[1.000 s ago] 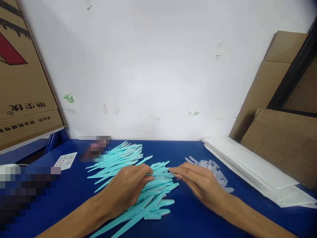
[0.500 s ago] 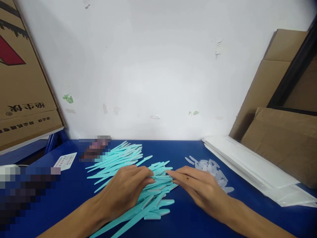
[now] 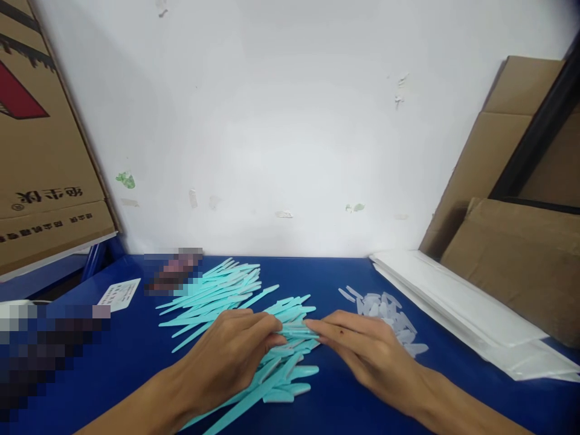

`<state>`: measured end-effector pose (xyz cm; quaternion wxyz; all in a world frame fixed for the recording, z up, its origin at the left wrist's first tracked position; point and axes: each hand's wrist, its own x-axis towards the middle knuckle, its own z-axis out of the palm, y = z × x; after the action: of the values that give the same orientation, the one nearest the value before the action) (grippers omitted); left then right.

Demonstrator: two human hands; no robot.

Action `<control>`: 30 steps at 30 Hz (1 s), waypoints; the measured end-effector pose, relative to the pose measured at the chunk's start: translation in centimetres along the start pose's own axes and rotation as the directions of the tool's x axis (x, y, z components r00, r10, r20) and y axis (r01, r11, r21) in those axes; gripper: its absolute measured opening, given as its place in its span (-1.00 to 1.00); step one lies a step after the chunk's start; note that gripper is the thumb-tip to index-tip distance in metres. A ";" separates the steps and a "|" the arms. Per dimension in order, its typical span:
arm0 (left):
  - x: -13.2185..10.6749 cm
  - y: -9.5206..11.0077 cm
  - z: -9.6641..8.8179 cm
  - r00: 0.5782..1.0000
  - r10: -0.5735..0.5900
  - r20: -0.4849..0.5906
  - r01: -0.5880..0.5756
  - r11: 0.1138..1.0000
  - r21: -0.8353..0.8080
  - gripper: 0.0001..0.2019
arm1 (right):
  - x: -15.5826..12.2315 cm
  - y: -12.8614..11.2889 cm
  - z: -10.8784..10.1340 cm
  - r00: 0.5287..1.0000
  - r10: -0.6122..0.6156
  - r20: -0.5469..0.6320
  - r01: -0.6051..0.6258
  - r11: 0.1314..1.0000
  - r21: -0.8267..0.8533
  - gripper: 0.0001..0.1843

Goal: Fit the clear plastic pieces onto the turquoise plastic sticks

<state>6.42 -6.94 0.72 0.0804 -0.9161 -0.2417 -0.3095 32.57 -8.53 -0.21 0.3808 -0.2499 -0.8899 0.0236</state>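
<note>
A loose pile of turquoise eyebrow razors (image 3: 285,377), slim and flat with tapering handles, lies under and between my hands. My left hand (image 3: 235,347) is closed, thumb and fingers pinching a turquoise eyebrow razor (image 3: 299,332) just above that pile. From the other side, the fingertips of my right hand (image 3: 362,344) pinch the same razor's right end. How many pieces lie between my fingers is hard to see. Behind my left hand is a second, more fanned-out group of the razors (image 3: 217,290). Small translucent blade caps (image 3: 385,311) are heaped just beyond my right hand.
The blue table (image 3: 326,278) meets a white wall behind. White flat sheets or bags (image 3: 457,302) lie at the right, beside cardboard (image 3: 516,260). A printed card (image 3: 120,294) rests at the left, near a large carton (image 3: 49,151). Parts at the left are pixelated.
Both hands have shifted slightly toward me, still pinching at the razor between them. The piles, caps and card stay where they were.
</note>
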 end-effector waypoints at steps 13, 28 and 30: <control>-0.7 -10.4 -3.3 0.863 -0.504 0.041 0.470 0.828 0.306 -0.67 | 0.2 5.0 -2.9 0.984 0.019 -0.177 -0.073 0.951 -0.302 -0.69; -1.2 -11.3 -2.9 0.766 -0.600 0.230 0.516 0.788 0.336 -0.52 | -0.3 7.3 -3.5 0.943 0.318 0.097 -0.218 0.812 -0.542 -0.72; -1.3 -11.2 -2.9 0.759 -0.604 0.242 0.510 0.783 0.355 -0.52 | -0.8 8.1 -3.5 0.927 0.350 0.133 -0.205 0.771 -0.603 -0.71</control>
<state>-1.54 1.46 2.19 0.0634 -0.8207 -0.5551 -0.1192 38.90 -2.33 -0.12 0.1697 -0.4784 -0.8463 -0.1620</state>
